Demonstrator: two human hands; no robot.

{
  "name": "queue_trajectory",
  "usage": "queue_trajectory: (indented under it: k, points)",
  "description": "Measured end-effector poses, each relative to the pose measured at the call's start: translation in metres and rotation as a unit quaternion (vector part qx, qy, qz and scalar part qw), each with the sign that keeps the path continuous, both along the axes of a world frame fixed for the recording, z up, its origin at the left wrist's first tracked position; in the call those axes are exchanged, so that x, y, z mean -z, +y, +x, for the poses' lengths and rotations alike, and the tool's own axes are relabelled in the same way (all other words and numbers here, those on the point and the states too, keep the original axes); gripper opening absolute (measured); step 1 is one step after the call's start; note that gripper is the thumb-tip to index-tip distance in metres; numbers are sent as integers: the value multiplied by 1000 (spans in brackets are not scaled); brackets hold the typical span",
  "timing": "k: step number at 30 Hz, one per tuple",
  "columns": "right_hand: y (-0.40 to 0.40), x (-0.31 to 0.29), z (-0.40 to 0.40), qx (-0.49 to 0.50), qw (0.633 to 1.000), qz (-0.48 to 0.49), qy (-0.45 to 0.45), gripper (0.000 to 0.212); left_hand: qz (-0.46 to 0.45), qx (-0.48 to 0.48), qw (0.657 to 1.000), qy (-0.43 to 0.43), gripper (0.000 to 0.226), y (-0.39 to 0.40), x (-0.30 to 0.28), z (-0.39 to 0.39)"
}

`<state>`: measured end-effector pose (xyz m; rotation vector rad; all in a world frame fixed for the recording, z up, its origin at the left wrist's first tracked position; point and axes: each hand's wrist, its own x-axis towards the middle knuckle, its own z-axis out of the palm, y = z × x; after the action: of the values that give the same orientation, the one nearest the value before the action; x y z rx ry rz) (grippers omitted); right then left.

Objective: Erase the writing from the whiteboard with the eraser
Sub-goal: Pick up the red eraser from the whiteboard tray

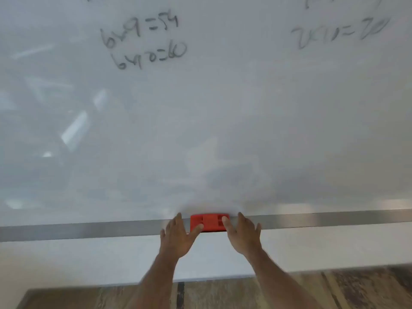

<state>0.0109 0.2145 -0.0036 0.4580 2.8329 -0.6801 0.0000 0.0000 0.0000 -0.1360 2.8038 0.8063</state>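
Observation:
A red eraser (209, 222) lies on the metal tray (89, 231) along the bottom edge of the whiteboard (200, 119). My left hand (177, 236) is at the eraser's left end, thumb touching it, fingers spread. My right hand (244, 234) is at its right end, thumb resting on it, fingers spread. Neither hand has closed around the eraser. Dark handwritten sums (142, 41) stand at the upper middle of the board, and fainter writing (338, 33) sits at the upper right.
Below the tray is a white wall panel (89, 264), then wood-patterned floor (334, 291). The board's left half shows reflections of lights.

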Motion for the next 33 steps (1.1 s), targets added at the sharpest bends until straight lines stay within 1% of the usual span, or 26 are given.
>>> queue_trajectory:
  k: [3, 5, 8, 12, 15, 18, 21, 23, 25, 27, 29, 33]
  points:
    - [-6, 7, -5, 2, 1000, -11, -17, 80, 1, 7, 999, -32, 103, 9, 12, -5]
    - [-10, 9, -6, 4, 999, -45, -17, 76, 14, 14, 999, -31, 97, 13, 19, -6]
    - [-15, 9, -9, -2, 996, -79, -28, 77, 22, 29, 999, -30, 88, 17, 21, -4]
    - [-19, 5, -8, 8, 993, -112, -25, 76, 24, 36, 998, -43, 87, 22, 18, -3]
    - [-19, 0, -7, 31, 988, -149, -13, 70, 63, 7, 997, -52, 84, 26, 12, -2]
    - [-19, -7, -4, 49, 980, -190, 15, 61, 155, -28, 986, -46, 75, 29, 5, 2]
    - [-19, -18, 4, 73, 954, -281, 69, 50, 252, -59, 966, 19, 64, 35, -4, 10]
    - [-22, -28, 10, 91, 937, -317, 117, 41, 273, -106, 953, 75, 72, 41, -13, 16]
    - [-25, -39, 15, 118, 917, -340, 171, 28, 289, -150, 939, 109, 90, 44, -23, 20]
    - [-27, -53, 19, 145, 897, -362, 209, 18, 308, -166, 926, 142, 92, 45, -33, 22]
    - [-28, -68, 23, 167, 874, -391, 238, 10, 317, -159, 919, 174, 87, 43, -44, 24]
    - [-28, -98, 28, 174, 832, -443, 286, 18, 321, -114, 907, 247, 81, 39, -72, 26]
